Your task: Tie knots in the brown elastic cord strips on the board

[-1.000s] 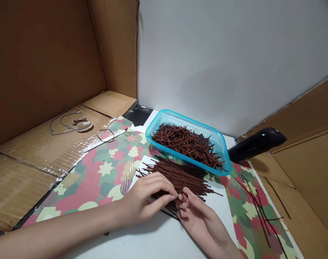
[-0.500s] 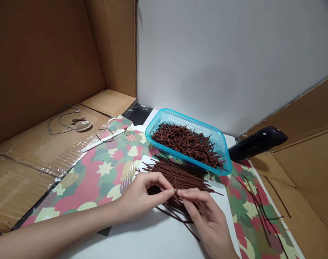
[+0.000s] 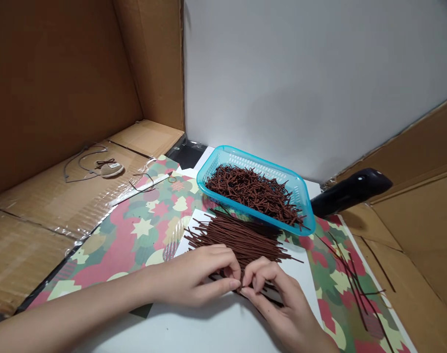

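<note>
**Two hands pinch at the edge of a pile of brown sticks.**

The left hand (image 3: 192,277) and the right hand (image 3: 282,309) meet at the near edge of a pile of thin brown sticks (image 3: 241,240). The pile lies just ahead of the hands on a white sheet (image 3: 299,279), and most sticks point left and right. The left hand's fingers (image 3: 227,284) curl over the edge of the pile, so that hand is a bit nearer. The right hand's fingers (image 3: 255,274) bend close beside them. Both sets are pinched almost shut, but I cannot tell if they hold a stick. Just past the pile sits a blue plastic basket (image 3: 245,158) full of short sticks. Patterned paper (image 3: 142,235) lies to the left.
</note>
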The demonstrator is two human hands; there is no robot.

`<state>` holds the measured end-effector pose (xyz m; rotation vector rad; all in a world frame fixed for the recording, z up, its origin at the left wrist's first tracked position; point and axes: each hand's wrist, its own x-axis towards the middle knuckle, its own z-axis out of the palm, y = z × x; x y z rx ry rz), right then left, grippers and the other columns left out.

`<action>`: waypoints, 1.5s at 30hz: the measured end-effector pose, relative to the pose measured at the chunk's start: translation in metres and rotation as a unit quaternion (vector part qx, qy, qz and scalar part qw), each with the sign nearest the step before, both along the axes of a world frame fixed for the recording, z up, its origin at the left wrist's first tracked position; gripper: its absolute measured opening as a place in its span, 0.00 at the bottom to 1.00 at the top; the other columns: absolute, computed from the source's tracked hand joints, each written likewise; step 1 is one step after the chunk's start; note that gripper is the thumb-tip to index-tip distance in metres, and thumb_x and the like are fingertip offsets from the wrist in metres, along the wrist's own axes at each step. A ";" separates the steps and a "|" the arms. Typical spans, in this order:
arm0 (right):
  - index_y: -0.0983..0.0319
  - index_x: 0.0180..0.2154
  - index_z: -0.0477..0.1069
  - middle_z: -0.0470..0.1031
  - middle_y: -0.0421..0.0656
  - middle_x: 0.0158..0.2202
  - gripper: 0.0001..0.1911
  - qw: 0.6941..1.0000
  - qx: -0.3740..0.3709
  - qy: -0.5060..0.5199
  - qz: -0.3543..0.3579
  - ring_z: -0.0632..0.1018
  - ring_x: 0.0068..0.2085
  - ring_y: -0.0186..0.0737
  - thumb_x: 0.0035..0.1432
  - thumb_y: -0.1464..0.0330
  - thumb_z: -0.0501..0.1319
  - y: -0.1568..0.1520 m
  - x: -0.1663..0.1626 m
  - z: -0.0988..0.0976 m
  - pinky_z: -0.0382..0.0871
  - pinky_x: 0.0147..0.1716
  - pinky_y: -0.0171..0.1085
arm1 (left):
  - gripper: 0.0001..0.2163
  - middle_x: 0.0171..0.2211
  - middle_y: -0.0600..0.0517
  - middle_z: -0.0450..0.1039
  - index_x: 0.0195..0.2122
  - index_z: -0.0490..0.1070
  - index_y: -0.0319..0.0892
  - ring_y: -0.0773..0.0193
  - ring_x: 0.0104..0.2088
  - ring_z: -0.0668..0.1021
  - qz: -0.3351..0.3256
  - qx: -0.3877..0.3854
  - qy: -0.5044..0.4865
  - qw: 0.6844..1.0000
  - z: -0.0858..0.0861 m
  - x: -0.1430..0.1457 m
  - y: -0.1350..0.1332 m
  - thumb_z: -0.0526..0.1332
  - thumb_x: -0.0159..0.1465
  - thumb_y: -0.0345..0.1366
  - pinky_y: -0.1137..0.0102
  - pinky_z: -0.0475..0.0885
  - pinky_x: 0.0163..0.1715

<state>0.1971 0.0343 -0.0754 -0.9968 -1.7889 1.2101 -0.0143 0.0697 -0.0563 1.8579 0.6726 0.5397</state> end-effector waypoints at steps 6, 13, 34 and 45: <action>0.57 0.29 0.58 0.66 0.41 0.34 0.10 0.988 -0.139 0.037 0.057 0.71 0.38 0.40 0.62 0.69 0.57 -0.001 -0.003 0.009 0.64 0.38 0.39 | 0.04 0.32 0.48 0.67 0.34 0.64 0.43 0.62 0.33 0.69 -0.052 0.042 0.017 0.998 0.005 0.000 -0.003 0.51 0.64 0.30 0.72 0.64 0.35; 0.59 0.28 0.58 0.62 0.40 0.32 0.14 0.938 -0.289 0.163 0.103 0.65 0.35 0.38 0.58 0.64 0.62 0.001 -0.006 0.014 0.60 0.36 0.37 | 0.08 0.26 0.56 0.61 0.27 0.55 0.42 0.69 0.27 0.63 -0.070 -0.130 -0.048 0.988 0.006 0.001 -0.006 0.51 0.51 0.21 0.76 0.61 0.28; 0.59 0.28 0.56 0.62 0.37 0.30 0.18 0.897 -0.354 0.263 0.029 0.63 0.32 0.34 0.52 0.64 0.67 0.006 -0.017 0.005 0.58 0.32 0.32 | 0.06 0.30 0.47 0.72 0.34 0.69 0.37 0.65 0.29 0.73 0.082 0.033 -0.111 0.990 -0.011 0.009 -0.012 0.63 0.55 0.30 0.73 0.69 0.30; 0.60 0.29 0.57 0.63 0.39 0.31 0.16 0.891 -0.378 0.240 0.074 0.64 0.34 0.34 0.56 0.65 0.65 0.001 -0.013 0.007 0.58 0.34 0.33 | 0.06 0.26 0.50 0.72 0.26 0.69 0.37 0.68 0.26 0.73 0.082 -0.098 -0.136 0.982 -0.010 0.010 -0.013 0.63 0.47 0.23 0.74 0.70 0.29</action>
